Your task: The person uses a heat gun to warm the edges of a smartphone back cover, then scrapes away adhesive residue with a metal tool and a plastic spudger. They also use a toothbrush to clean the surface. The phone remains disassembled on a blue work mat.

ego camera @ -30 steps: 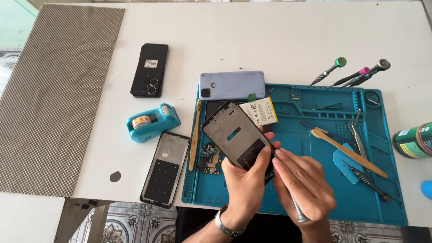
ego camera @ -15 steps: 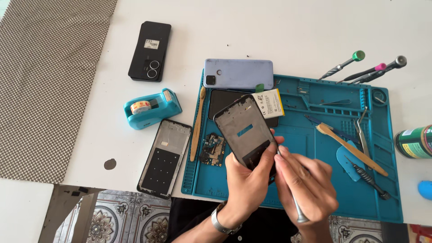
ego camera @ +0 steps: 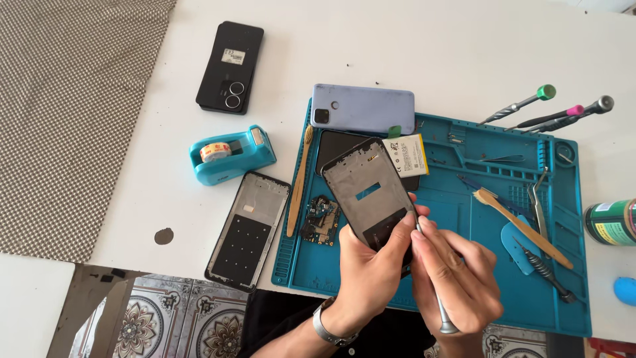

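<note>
**Two hands on an opened phone frame above the blue mat**

Nearest to me, the left hand [ego camera: 371, 272] grasps the lower end of a dark phone frame [ego camera: 371, 192] and holds it tilted above the near part of the blue work mat [ego camera: 464, 199]; I think the tilt brings the inner side toward my view. The right hand [ego camera: 457, 278] is closed around a thin metal tool [ego camera: 442, 317], like a pen, with its tip hidden at the lower edge of the frame. A metal watch is on the left wrist.

Just left of the hands, a small circuit board [ego camera: 320, 220] lies on the mat near its left edge, and a wooden stick [ego camera: 299, 180] lies along that edge. Left of the mat, on the white table [ego camera: 424, 46], a second frame [ego camera: 248, 229] rests flat, and beyond it stands a turquoise tape dispenser [ego camera: 232, 154].

On the right side of the mat lie a wooden brush [ego camera: 520, 224], tweezers and a blue pick, probably kept in reach of the working hand. At the table's right edge I see a green can [ego camera: 611, 221] with a yellow label.

Behind the held frame, a battery [ego camera: 409, 154] with a white and yellow label lies on the mat. At the mat's far left corner is a lilac phone back cover [ego camera: 363, 109], and three screwdrivers [ego camera: 550, 113] lean over the far right corner. Farther left lies a black phone [ego camera: 230, 66] with a small white sticker. A checked cloth [ego camera: 66, 119] covers the table's left side.
</note>
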